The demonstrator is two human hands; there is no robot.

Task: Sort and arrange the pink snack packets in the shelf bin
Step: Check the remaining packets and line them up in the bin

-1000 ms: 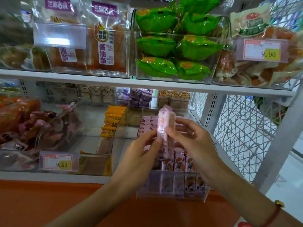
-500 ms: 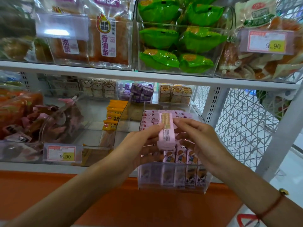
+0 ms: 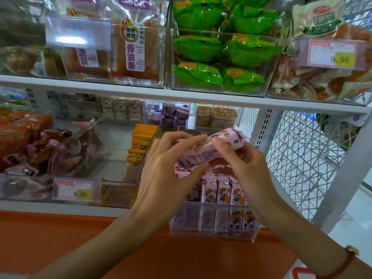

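Note:
A clear shelf bin (image 3: 213, 230) on the lower shelf holds a row of pink snack packets (image 3: 223, 191) standing upright, with cartoon figures on their fronts. Above the bin I hold one pink packet (image 3: 203, 153) lying slanted, its right end higher. My left hand (image 3: 167, 168) pinches its lower left part between thumb and fingers. My right hand (image 3: 243, 164) pinches its upper right part, near the packet's crimped end (image 3: 239, 136). Both hands hide the back rows of the bin.
Orange packets (image 3: 141, 141) stand in the clear bin to the left. A price tag (image 3: 75, 190) hangs on the lower shelf's front. Green packets (image 3: 221, 51) fill the bin above. A white wire mesh panel (image 3: 298, 158) closes the shelf's right side.
The packet stood upright between my hands; now it lies slanted with its right end up. Both hands have risen a little above the bin.

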